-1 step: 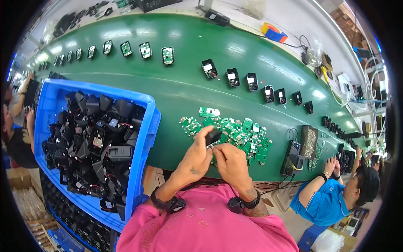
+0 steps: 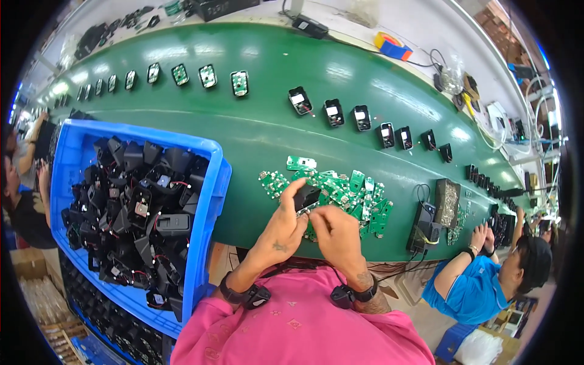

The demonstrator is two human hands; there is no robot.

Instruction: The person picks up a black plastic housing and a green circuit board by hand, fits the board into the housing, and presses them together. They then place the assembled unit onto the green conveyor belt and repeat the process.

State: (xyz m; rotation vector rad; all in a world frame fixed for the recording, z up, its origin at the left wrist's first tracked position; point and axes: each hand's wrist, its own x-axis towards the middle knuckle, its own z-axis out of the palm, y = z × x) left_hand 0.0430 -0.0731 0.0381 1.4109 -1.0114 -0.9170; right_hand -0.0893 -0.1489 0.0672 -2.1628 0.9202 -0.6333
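A: In the left hand [image 2: 280, 236]?

B: Black casing [image 2: 308, 199], fingers [image 2: 291, 193] closed around it. Held tilted, over the near-left side of a heap of green circuit boards [image 2: 353, 193].

A: And with the right hand [image 2: 336, 234]?

B: Close against the casing's near edge, fingers curled inward. Cannot tell whether gripping anything; too small and too covered.

A: Farther up the green desk [image 2: 258, 140]?

B: To the left, a curving row of board-filled casings [image 2: 240, 84]. Then a gap; to the right, open casings with white inserts [image 2: 334, 113], red lead beside the first. Behind, a black power adapter [image 2: 310, 26] and a red, yellow and blue tape roll [image 2: 393, 46].

A: At the left side?

B: Blue crate [image 2: 217, 167], heaped with loose black casings [image 2: 173, 224], thin red wires among them.

A: Right of the boards?

B: Black box [image 2: 423, 230] with a yellowish band, just beside a speckled block [image 2: 447, 204]. Farther right, a co-worker in a blue shirt [image 2: 467, 295].
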